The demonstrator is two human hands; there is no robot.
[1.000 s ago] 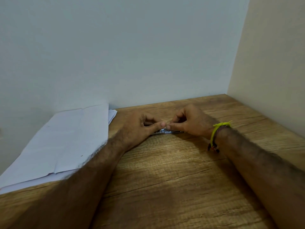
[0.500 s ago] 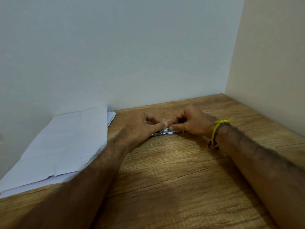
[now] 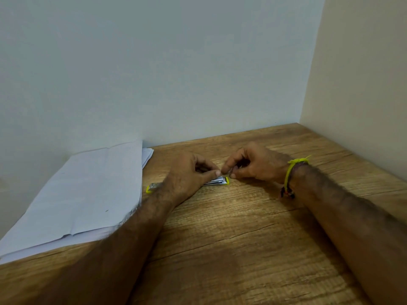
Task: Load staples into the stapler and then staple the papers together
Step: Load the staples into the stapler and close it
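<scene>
A silver stapler with yellow ends (image 3: pixel 218 181) lies flat on the wooden table (image 3: pixel 231 238), opened out, its left end showing past my left wrist. My left hand (image 3: pixel 187 175) lies over its middle with fingers curled round it and the thumb stretched toward the right end. My right hand (image 3: pixel 253 165) hovers just above that right end, thumb and forefinger pinching a small grey piece that looks like a staple strip; the fingertips of both hands touch. White papers (image 3: pixel 88 190) lie in a stack at the left.
The table stands in a corner, with a pale wall (image 3: pixel 176 73) behind and a beige wall (image 3: pixel 363 95) at the right. The paper stack's right edge lies close beside my left forearm. A yellow band (image 3: pixel 290 170) circles my right wrist.
Both hands stay together over the stapler. My right hand has risen slightly off the right end, and the stapler's yellow ends now show on both sides of my left hand.
</scene>
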